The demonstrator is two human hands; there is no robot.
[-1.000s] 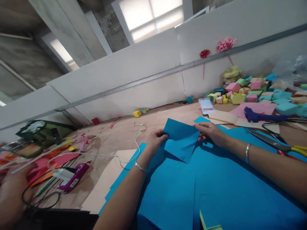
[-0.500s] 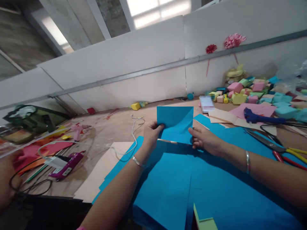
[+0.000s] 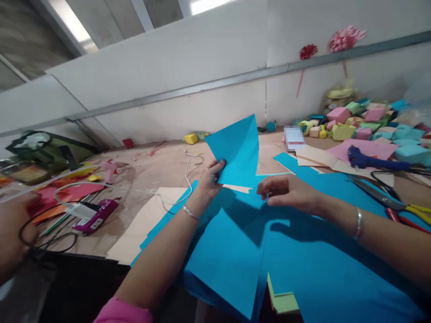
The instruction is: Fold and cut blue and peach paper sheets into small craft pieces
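My left hand (image 3: 210, 179) grips a small blue sheet of paper (image 3: 237, 148) by its lower left edge, holding it up and tilted above the table. Beside its lower right corner, my right hand (image 3: 286, 192) is off the paper, its fingers loosely bent and apart, with nothing seen in them. Under both hands lie large blue paper sheets (image 3: 323, 246). A separate blue piece (image 3: 227, 264) rests nearest me, and light green paper (image 3: 284, 303) shows at the front edge.
Scissors (image 3: 380, 195) and a blue glue gun (image 3: 373, 159) lie at right, before a heap of small coloured paper boxes (image 3: 367, 121). On the left are a white cable (image 3: 186, 179), a purple power strip (image 3: 96, 217) and another person's hand (image 3: 20, 224).
My right hand has let go of the small blue sheet and moved slightly away. In my left hand the sheet has risen and turned so one corner points up.
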